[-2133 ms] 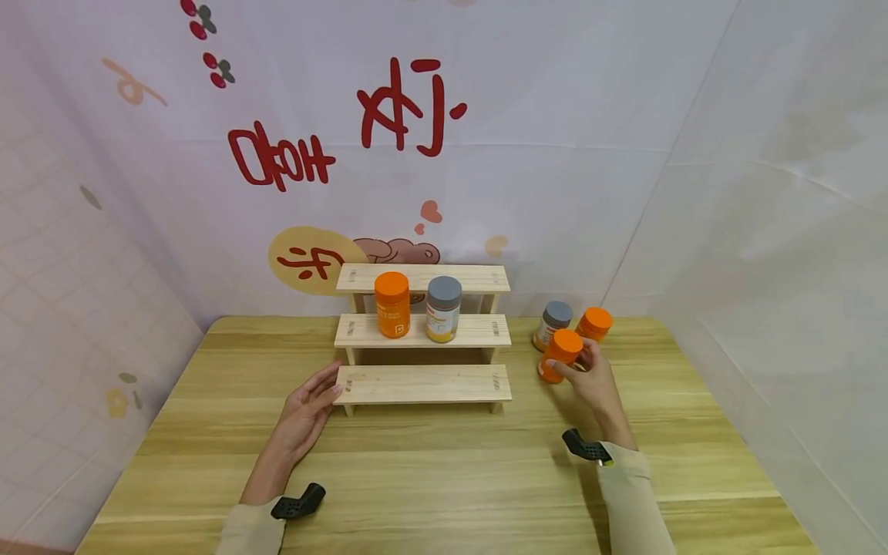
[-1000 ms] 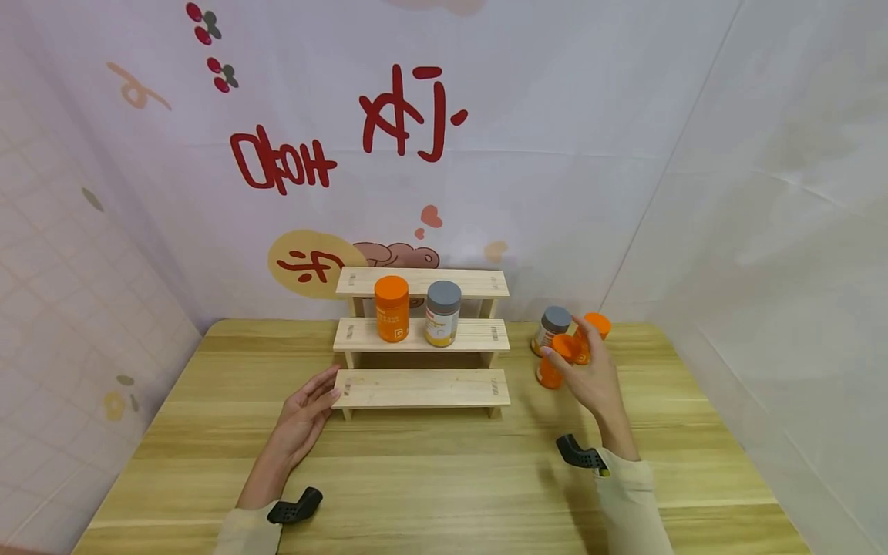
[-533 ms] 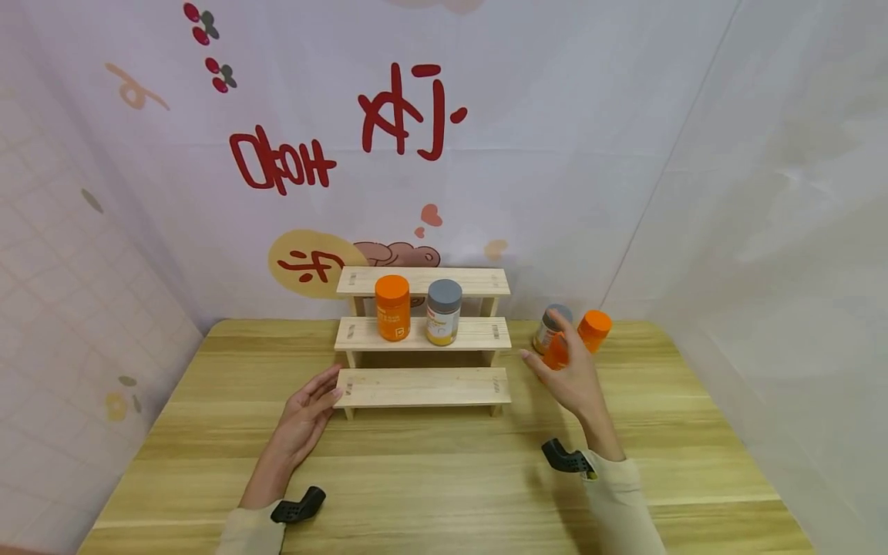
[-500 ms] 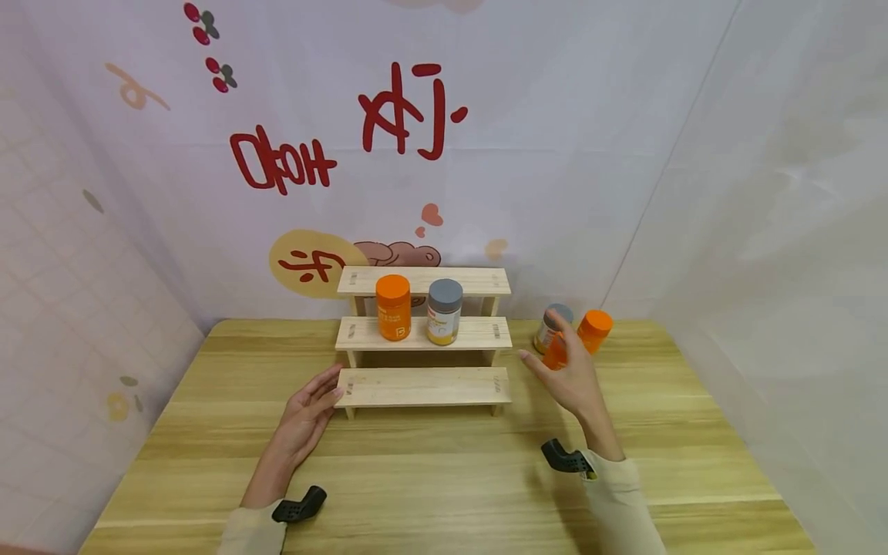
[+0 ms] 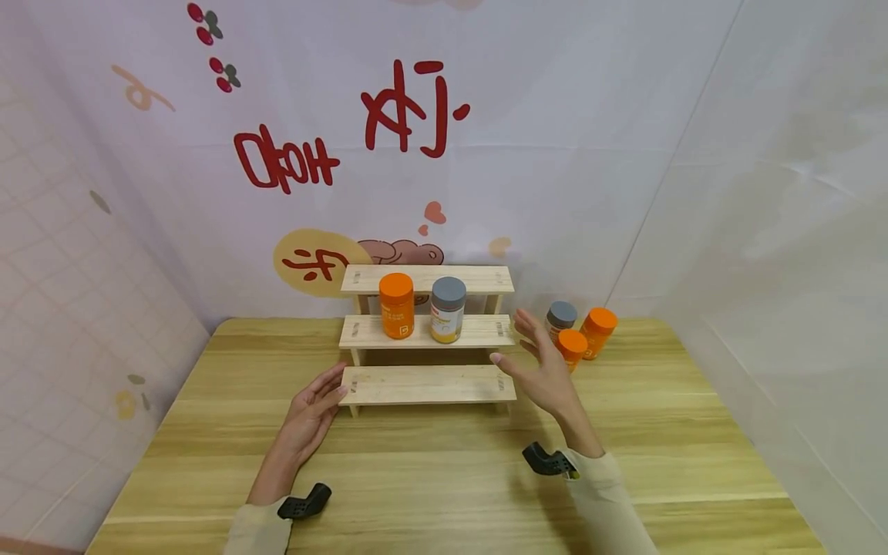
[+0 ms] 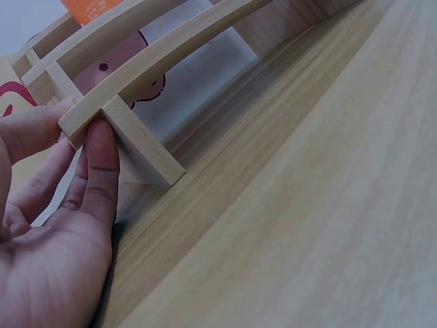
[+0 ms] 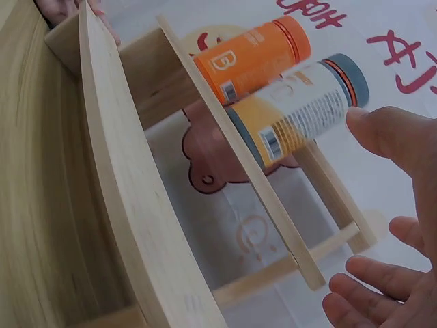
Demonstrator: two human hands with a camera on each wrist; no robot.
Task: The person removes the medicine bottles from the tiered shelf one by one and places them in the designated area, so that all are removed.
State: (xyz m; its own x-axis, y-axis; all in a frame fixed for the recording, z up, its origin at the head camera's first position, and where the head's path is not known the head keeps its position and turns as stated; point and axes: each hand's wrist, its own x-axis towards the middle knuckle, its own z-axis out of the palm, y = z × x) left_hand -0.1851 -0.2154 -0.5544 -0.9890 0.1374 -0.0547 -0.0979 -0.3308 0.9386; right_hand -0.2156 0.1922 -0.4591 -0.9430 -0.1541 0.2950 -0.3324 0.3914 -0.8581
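Observation:
A three-tier wooden display shelf (image 5: 428, 384) stands on the table. My left hand (image 5: 307, 422) pinches the left end of its lowest board; in the left wrist view the thumb lies at the board's end and fingers reach beneath. On the middle tier stand an orange jar (image 5: 397, 308) and a clear jar with a grey lid (image 5: 447, 312), both upright. My right hand (image 5: 546, 379) is held beside the shelf's right end, fingers spread and holding nothing. In the right wrist view, its thumb (image 7: 389, 133) appears near the grey lid, though contact cannot be told.
Right of the shelf, another grey-lidded jar (image 5: 561, 314) and two orange jars, one in front (image 5: 572, 344) and one behind (image 5: 599, 333), stand close together on the wooden table (image 5: 430, 478). A printed cloth backdrop (image 5: 555, 154) rises behind.
My right hand gripped the front orange jar, let go of it, and has moved left to the shelf's right end. The left hand has stayed at the lowest board.

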